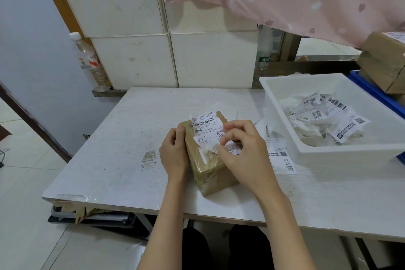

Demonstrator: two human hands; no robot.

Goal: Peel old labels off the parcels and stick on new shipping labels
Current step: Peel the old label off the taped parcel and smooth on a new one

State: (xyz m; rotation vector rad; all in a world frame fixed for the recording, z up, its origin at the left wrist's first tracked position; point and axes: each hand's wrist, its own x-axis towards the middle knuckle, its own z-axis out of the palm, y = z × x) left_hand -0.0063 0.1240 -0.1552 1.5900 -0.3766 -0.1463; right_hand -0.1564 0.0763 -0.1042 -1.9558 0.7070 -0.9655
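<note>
The parcel point(208, 160) sits mid-table point(109, 149), its old label point(207, 126) torn and partly lifted. My right hand point(243, 151) pinches the label's lower scrap; my left hand point(174, 155) grips the parcel's side. White bin point(285, 116) of peeled labels to the right.

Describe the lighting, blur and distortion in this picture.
Head view: soft, even light with faint shadows; wide-angle bending bows the table edges and wall tiles; the parcel and both hands, left and right, look fairly sharp; small label print stays unreadable.

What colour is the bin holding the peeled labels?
White bin, clearest in the head view.
</note>
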